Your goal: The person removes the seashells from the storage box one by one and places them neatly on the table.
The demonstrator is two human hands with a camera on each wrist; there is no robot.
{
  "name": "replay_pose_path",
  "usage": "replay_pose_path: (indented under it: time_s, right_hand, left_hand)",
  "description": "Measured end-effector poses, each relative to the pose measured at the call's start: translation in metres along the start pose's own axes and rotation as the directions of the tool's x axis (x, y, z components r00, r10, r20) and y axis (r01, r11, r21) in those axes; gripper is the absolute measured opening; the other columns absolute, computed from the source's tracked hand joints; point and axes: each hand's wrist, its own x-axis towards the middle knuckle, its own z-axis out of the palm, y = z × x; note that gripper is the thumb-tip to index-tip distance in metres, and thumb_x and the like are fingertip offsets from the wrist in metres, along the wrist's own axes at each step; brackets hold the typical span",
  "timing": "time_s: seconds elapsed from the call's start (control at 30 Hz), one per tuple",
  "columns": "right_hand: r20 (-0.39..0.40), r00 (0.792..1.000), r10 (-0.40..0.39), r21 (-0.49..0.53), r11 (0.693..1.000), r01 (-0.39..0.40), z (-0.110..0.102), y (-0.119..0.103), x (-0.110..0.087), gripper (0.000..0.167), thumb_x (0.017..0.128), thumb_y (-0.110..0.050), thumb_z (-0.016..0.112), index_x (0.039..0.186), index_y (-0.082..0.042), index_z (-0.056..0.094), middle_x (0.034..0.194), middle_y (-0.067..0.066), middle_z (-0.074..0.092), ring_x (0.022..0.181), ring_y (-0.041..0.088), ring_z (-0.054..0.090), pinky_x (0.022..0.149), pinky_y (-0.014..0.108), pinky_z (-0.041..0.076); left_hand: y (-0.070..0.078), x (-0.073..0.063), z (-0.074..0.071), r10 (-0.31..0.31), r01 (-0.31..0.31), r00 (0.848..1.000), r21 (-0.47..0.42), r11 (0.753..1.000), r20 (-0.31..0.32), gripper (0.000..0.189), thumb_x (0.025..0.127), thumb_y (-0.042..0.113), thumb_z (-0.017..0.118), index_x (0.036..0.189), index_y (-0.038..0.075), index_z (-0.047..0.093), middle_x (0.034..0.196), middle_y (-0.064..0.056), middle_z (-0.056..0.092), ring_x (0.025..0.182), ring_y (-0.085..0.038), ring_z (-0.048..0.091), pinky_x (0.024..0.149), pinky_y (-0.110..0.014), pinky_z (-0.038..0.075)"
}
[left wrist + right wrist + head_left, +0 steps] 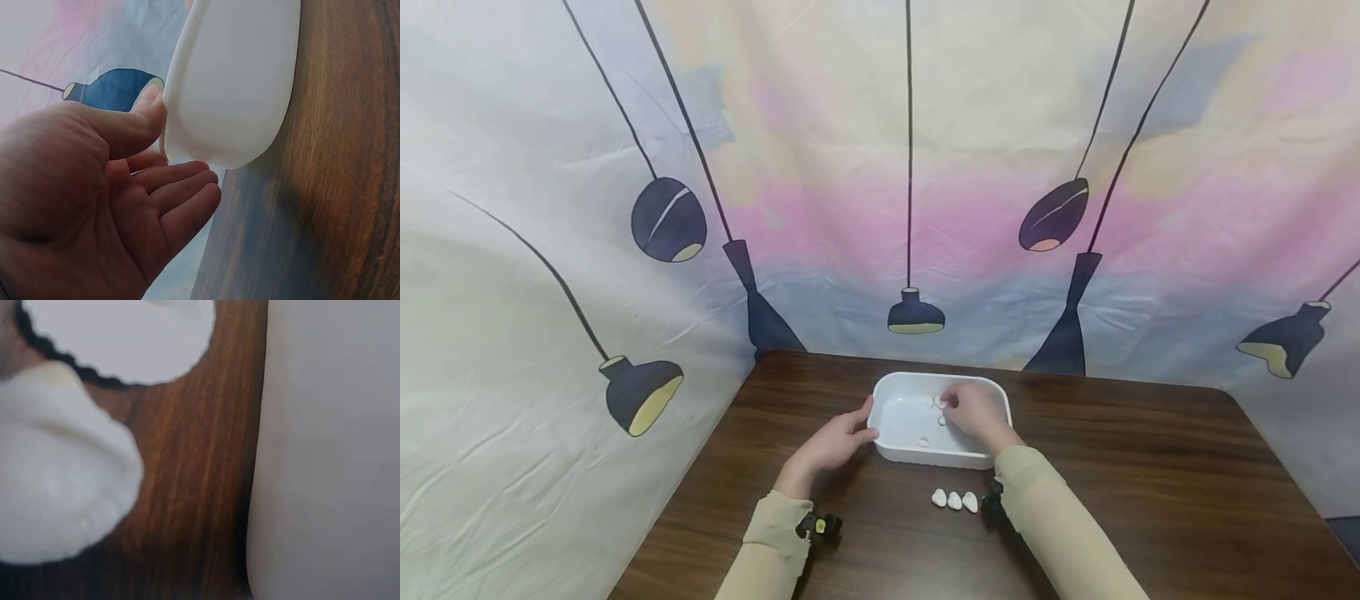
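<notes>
A white rectangular tray [898, 455] sits on the table. My left hand [833, 442] grips its left end, with the thumb at the rim and the other fingers along the outer wall in the left wrist view. Inside the tray, my right hand [977, 410] reaches down and pinches a small white seashell [940, 404] with its fingertips. Other shells lie on the tray floor, one [942, 421] just below the fingers and one [924, 442] near the front wall. On the table before the tray, three white seashells [955, 500] stand in a row; two show ribbed edges in the right wrist view.
The dark wooden table [1150, 467] runs back to a hanging cloth [985, 208] printed with lamps. Black wrist cameras [822, 526] are strapped over the beige sleeves [1067, 525]. The right forearm passes close beside the row of shells.
</notes>
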Motion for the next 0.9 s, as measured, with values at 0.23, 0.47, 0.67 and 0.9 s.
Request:
replay_pose_path:
  time_s: [0.23, 0.47, 0.67, 0.9]
  right_hand:
    - [0.006, 1.000, 0.020, -0.079, 0.997, -0.019, 0.0001, -0.0047, -0.0011, 0.009, 0.096, -0.014, 0.080, 0.105, -0.013, 0.083, 0.110, 0.005, 0.079, 0.113, 0.028, 0.071, 0.104, 0.048, 0.055]
    - [0.010, 1.000, 0.010, -0.114, 0.993, -0.009, 0.0014, -0.0029, -0.0010, 0.004, 0.095, -0.015, 0.082, 0.098, -0.015, 0.083, 0.102, 0.001, 0.078, 0.104, 0.025, 0.072, 0.099, 0.047, 0.057]
    - [0.005, 1.000, 0.000, -0.122, 0.993, 0.000, 0.0035, -0.0002, 0.0003, 0.001, 0.093, -0.015, 0.082, 0.094, -0.014, 0.083, 0.094, -0.002, 0.077, 0.094, 0.020, 0.070, 0.094, 0.044, 0.058]
    - [-0.009, 1.000, -0.023, -0.120, 0.993, 0.022, 0.0026, -0.0030, -0.0021, 0.003, 0.092, -0.016, 0.084, 0.093, -0.016, 0.082, 0.098, -0.001, 0.078, 0.099, 0.022, 0.071, 0.096, 0.044, 0.058]
  left_hand:
    - [0.0025, -0.0013, 0.0003, -0.002, 0.002, 1.000, -0.008, 1.000, -0.008, 0.065, 0.112, 0.022, 0.059, 0.167, 0.001, 0.031, 0.169, -0.017, 0.036, 0.154, -0.036, 0.039, 0.125, -0.056, 0.032]
    - [0.0017, -0.0018, 0.0001, -0.003, 0.003, 1.000, -0.006, 1.000, -0.004, 0.066, 0.111, 0.023, 0.059, 0.167, 0.002, 0.030, 0.169, -0.017, 0.036, 0.154, -0.036, 0.040, 0.125, -0.056, 0.032]
    - [0.0008, -0.0016, 0.0004, -0.005, 0.005, 1.000, -0.012, 1.000, -0.007, 0.066, 0.111, 0.022, 0.059, 0.167, 0.001, 0.030, 0.168, -0.018, 0.037, 0.154, -0.036, 0.040, 0.124, -0.057, 0.032]
    - [0.0019, -0.0020, 0.0006, -0.003, 0.003, 1.000, -0.018, 1.000, -0.009, 0.065, 0.112, 0.021, 0.059, 0.167, 0.000, 0.030, 0.169, -0.018, 0.037, 0.154, -0.036, 0.039, 0.124, -0.057, 0.032]
